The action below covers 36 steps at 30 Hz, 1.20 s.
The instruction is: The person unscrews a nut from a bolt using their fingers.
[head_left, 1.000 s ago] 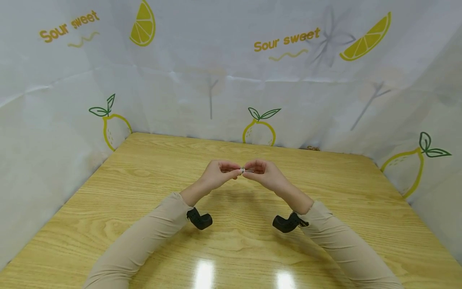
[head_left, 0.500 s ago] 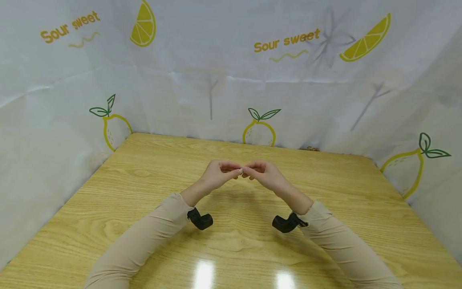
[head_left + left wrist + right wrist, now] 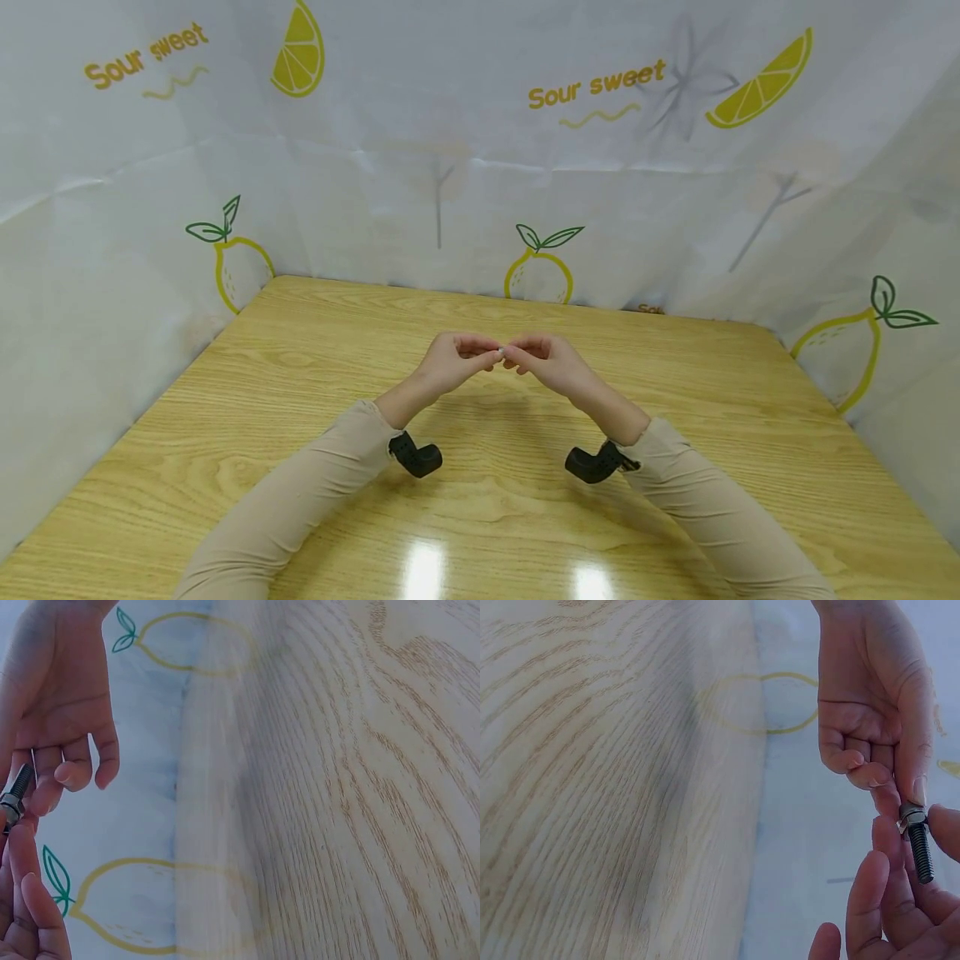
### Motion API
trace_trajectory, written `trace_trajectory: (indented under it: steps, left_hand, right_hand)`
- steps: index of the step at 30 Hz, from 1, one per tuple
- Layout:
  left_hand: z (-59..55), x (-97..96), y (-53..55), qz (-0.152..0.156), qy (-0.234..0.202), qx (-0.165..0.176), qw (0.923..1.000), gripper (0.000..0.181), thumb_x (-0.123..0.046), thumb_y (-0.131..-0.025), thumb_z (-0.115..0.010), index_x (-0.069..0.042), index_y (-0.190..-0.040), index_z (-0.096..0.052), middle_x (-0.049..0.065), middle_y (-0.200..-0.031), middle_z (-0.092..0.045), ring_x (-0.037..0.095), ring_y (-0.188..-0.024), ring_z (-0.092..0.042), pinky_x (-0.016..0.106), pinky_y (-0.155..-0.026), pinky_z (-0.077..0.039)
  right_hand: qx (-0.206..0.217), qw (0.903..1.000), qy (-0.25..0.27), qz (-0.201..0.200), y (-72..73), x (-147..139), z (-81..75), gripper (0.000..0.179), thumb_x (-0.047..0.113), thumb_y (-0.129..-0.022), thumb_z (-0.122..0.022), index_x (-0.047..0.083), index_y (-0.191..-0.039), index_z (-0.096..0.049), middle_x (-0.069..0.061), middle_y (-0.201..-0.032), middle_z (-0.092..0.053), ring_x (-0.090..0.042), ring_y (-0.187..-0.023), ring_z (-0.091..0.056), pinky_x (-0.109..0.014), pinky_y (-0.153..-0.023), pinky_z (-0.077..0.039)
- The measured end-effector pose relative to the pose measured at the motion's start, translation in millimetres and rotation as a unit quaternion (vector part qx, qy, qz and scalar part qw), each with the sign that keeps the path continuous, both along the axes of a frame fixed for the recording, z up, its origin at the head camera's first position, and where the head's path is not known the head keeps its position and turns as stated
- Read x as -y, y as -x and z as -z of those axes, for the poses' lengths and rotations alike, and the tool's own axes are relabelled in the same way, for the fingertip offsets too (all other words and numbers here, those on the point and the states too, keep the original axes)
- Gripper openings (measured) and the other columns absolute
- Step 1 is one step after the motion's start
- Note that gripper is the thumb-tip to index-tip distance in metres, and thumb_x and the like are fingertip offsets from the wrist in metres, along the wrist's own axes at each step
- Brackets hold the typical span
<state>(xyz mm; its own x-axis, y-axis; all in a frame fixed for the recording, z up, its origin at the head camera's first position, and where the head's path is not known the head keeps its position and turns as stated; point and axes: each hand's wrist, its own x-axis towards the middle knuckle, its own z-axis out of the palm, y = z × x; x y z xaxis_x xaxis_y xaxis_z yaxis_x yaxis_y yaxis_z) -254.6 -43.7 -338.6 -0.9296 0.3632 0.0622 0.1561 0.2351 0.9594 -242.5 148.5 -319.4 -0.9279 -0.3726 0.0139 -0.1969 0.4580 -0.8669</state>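
A small dark metal bolt (image 3: 922, 859) is held up between the two hands over the table, its threaded shank toward the right hand. My left hand (image 3: 450, 365) pinches the bolt's head end between thumb and fingers. With thumb and index finger, my right hand (image 3: 557, 365) grips the nut (image 3: 913, 817) on the bolt, close to the head. In the left wrist view the bolt shows at the left edge, partly cut off. The head view has it mostly covered by the fingertips.
Below the hands lies a wood-grain table (image 3: 495, 517). A white lemon-print cloth (image 3: 375, 208) hangs behind it and at both sides. Each wrist wears a black camera mount (image 3: 416, 456).
The right thumb and fingers have moved slightly left and closed over the nut, covering the shank that showed one second ago. The left hand has stayed almost still.
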Motion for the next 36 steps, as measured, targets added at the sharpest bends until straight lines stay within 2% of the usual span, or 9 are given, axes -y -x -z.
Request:
trace_trajectory:
  steps: [3, 6, 10, 13, 18, 21, 25, 33, 36]
  left_hand:
    - [-0.5, 0.1, -0.6, -0.002, 0.003, 0.002, 1.0, 0.029, -0.022, -0.09, -0.063, -0.005, -0.114, -0.066, 0.016, -0.107, -0.069, 0.031, -0.098, -0.064, 0.046, -0.093, -0.049]
    - [-0.9, 0.0, -1.0, -0.004, 0.004, 0.002, 1.0, 0.028, -0.022, -0.09, -0.063, -0.006, -0.113, -0.067, 0.018, -0.108, -0.068, 0.032, -0.098, -0.064, 0.046, -0.092, -0.049]
    - [-0.5, 0.2, -1.0, -0.002, 0.002, 0.002, 1.0, 0.027, -0.02, -0.091, -0.062, -0.005, -0.112, -0.067, 0.022, -0.109, -0.066, 0.036, -0.1, -0.062, 0.048, -0.092, -0.049]
    - [-0.5, 0.3, -1.0, -0.001, 0.0, 0.0, 1.0, 0.027, -0.02, -0.091, -0.062, -0.004, -0.112, -0.067, 0.02, -0.108, -0.068, 0.032, -0.096, -0.064, 0.047, -0.092, -0.05]
    - [-0.9, 0.2, -1.0, -0.001, 0.0, -0.004, 1.0, 0.027, -0.02, -0.091, -0.062, -0.004, -0.112, -0.067, 0.016, -0.106, -0.069, 0.026, -0.093, -0.066, 0.046, -0.092, -0.05]
    - [-0.9, 0.3, -1.0, -0.001, 0.0, -0.004, 1.0, 0.027, -0.02, -0.09, -0.062, -0.004, -0.112, -0.067, 0.018, -0.107, -0.068, 0.03, -0.095, -0.065, 0.046, -0.091, -0.05]
    - [-0.6, 0.4, -0.8, -0.003, 0.0, -0.003, 1.0, 0.027, -0.02, -0.09, -0.063, -0.004, -0.112, -0.067, 0.021, -0.108, -0.067, 0.032, -0.097, -0.064, 0.047, -0.091, -0.05]
    - [0.1, 1.2, -0.4, -0.004, -0.001, -0.004, 1.0, 0.027, -0.021, -0.09, -0.062, -0.005, -0.112, -0.067, 0.019, -0.108, -0.068, 0.028, -0.094, -0.065, 0.047, -0.093, -0.049]
    - [-0.1, 1.3, -0.8, -0.006, 0.001, -0.004, 1.0, 0.027, -0.021, -0.09, -0.063, -0.005, -0.112, -0.067, 0.02, -0.108, -0.067, 0.026, -0.093, -0.065, 0.046, -0.092, -0.049]
  right_hand:
    - [0.004, 0.9999, -0.008, 0.009, -0.3, 0.6, -0.7, 0.034, 0.029, -0.095, -0.054, 0.003, -0.114, -0.063, -0.016, -0.109, -0.067, -0.036, -0.106, -0.058, -0.049, -0.094, -0.047]
    - [0.005, 0.9999, -0.001, 0.016, -0.1, 0.3, -0.4, 0.031, 0.026, -0.093, -0.059, 0.004, -0.115, -0.062, -0.015, -0.114, -0.065, -0.031, -0.106, -0.059, -0.048, -0.095, -0.047]
    - [0.005, 0.9999, 0.009, 0.012, -0.6, -0.2, -0.8, 0.035, 0.023, -0.09, -0.063, 0.005, -0.12, -0.057, -0.017, -0.121, -0.061, -0.027, -0.106, -0.06, -0.047, -0.095, -0.048]
    - [0.008, 0.9999, 0.01, 0.01, -0.7, 0.2, -1.3, 0.036, 0.026, -0.092, -0.06, 0.005, -0.121, -0.058, -0.018, -0.118, -0.063, -0.032, -0.107, -0.059, -0.05, -0.095, -0.046]
    - [0.004, 0.9999, 0.003, 0.01, 1.5, 1.2, -0.5, 0.032, 0.028, -0.095, -0.055, 0.004, -0.115, -0.063, -0.017, -0.11, -0.066, -0.037, -0.108, -0.058, -0.05, -0.094, -0.046]
    - [0.004, 0.9999, 0.003, 0.015, 1.6, 1.0, -0.5, 0.029, 0.025, -0.093, -0.059, 0.005, -0.114, -0.063, -0.015, -0.112, -0.066, -0.032, -0.106, -0.06, -0.048, -0.094, -0.048]
    - [0.0, 0.9998, 0.011, 0.019, 0.4, 0.1, -1.0, 0.034, 0.022, -0.089, -0.065, 0.005, -0.117, -0.058, -0.016, -0.117, -0.062, -0.025, -0.103, -0.061, -0.048, -0.094, -0.048]
    - [0.006, 0.9999, -0.007, 0.014, 1.4, 1.1, -0.9, 0.035, 0.03, -0.096, -0.052, 0.003, -0.115, -0.062, -0.016, -0.11, -0.066, -0.036, -0.106, -0.057, -0.049, -0.095, -0.046]
    - [0.01, 0.9998, -0.006, 0.017, 1.0, 1.5, -1.1, 0.032, 0.028, -0.095, -0.055, 0.003, -0.114, -0.063, -0.016, -0.11, -0.066, -0.036, -0.108, -0.058, -0.049, -0.096, -0.046]
